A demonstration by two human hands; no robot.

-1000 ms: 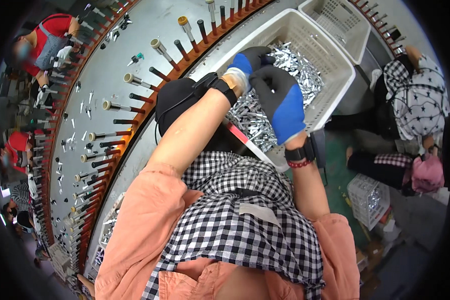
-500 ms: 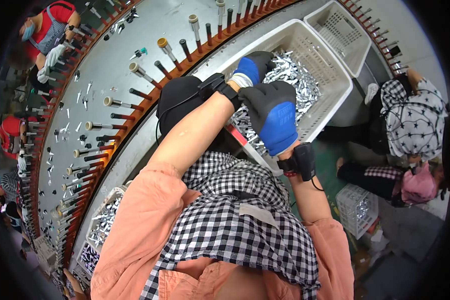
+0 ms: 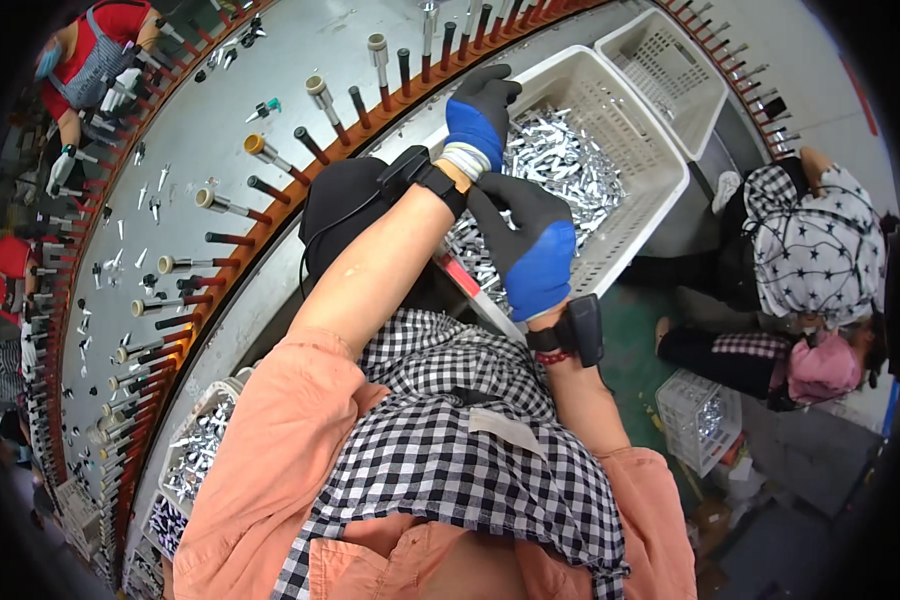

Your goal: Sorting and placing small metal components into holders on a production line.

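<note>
Silvery metal parts [image 3: 570, 165] fill the bottom of a white plastic crate [image 3: 615, 120], heaped just beyond the right hand [image 3: 535, 240] and to the right of the left hand [image 3: 480, 95]. A red and white strip [image 3: 460, 275], perhaps a label, marks the crate's edge to the left of the right hand; any print on it is too small to read. The parts are slim, hard and shiny, many tapering to one end. They lie jumbled, long axes crossing every way, so the heap has no single direction. The crate is rigid, its walls pierced with slots, and its long side slants away up and to the right of the hands.

Both hands wear gloves with dark grey palms and fingers and bright blue backs. The left hand's fingers are partly bent at the near-left edge of the crate. The right hand is curved, thumb apart from the fingers along part of their length, its tips at the left glove's pale cuff [image 3: 470, 160]. From this angle I cannot tell whether either hand grips a part. Left of the left hand, a curved orange-brown rail [image 3: 255, 247] carries upright dark pegs [image 3: 310, 145].
</note>
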